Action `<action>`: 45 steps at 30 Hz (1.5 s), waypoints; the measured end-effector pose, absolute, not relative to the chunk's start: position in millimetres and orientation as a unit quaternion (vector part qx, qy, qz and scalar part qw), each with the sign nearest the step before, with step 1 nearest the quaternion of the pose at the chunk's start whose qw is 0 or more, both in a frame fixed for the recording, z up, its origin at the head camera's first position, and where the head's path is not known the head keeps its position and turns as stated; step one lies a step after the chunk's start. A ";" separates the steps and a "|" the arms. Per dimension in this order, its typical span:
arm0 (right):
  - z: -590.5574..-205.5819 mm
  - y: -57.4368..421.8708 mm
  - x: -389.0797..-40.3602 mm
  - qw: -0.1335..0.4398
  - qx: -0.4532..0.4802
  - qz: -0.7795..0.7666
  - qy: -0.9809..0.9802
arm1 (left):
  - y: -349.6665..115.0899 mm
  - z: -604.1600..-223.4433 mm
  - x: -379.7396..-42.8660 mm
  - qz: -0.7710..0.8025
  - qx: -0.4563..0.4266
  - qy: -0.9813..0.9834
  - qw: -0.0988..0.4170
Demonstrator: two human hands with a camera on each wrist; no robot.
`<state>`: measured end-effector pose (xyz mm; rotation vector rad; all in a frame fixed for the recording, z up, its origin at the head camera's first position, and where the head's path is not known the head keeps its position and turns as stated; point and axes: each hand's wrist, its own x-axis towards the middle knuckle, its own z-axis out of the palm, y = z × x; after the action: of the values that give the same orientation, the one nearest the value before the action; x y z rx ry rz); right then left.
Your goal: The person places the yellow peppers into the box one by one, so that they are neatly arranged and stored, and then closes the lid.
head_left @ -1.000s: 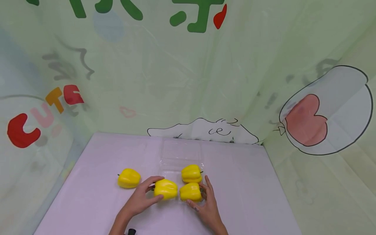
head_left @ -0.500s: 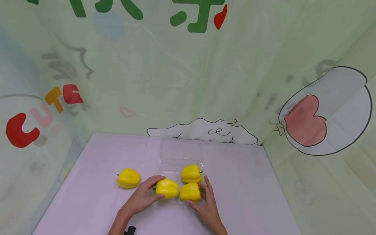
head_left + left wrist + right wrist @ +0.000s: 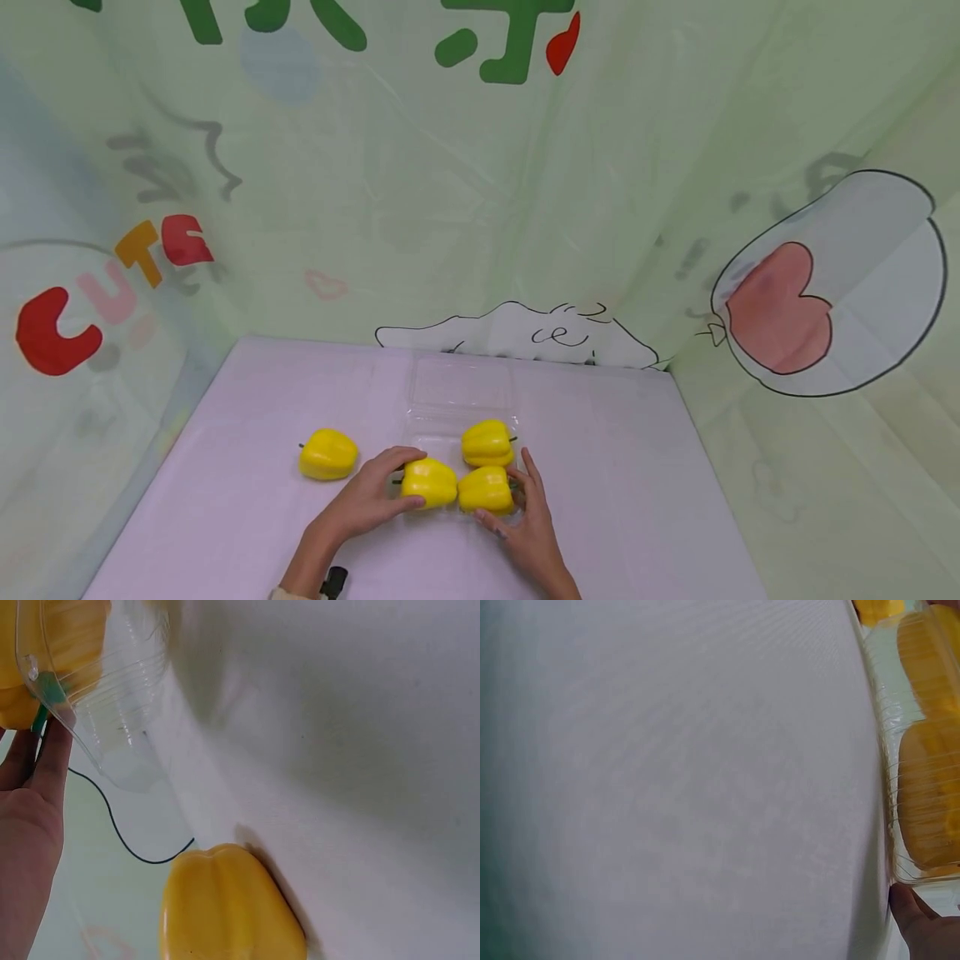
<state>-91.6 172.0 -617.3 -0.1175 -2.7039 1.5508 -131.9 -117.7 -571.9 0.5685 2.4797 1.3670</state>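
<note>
My left hand [image 3: 369,498] grips a yellow bell pepper [image 3: 429,483] between thumb and fingers, at the front left of an open clear plastic container [image 3: 420,443]. In the left wrist view its green stem [image 3: 51,688] shows by the fingers, behind the clear wall. My right hand [image 3: 531,529] holds the container's front right corner, thumb at the front and fingers along the side. Beside it a second bell pepper [image 3: 486,490] lies in the container, with a third bell pepper [image 3: 487,443] behind. The right wrist view shows my fingertips [image 3: 904,900] against the container's outside.
Another yellow bell pepper [image 3: 328,455] lies on the pale tablecloth [image 3: 615,483] to the left. The container's clear lid [image 3: 461,382] lies folded back towards the printed backdrop [image 3: 480,208]. A black strap piece [image 3: 334,581] is at my left wrist.
My left hand has moved slightly right with its pepper, closing the gap to the front right pepper. The right hand has stayed in place at the container.
</note>
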 end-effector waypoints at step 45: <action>-615.5 170.7 -91.6 0.003 -0.042 0.501 -0.865 | -109.9 -543.3 -147.4 0.344 0.224 0.891 0.194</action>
<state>-91.6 170.7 -615.5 -0.1307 -2.7113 1.5704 -147.4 -109.9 -543.3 0.6278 2.4984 0.9656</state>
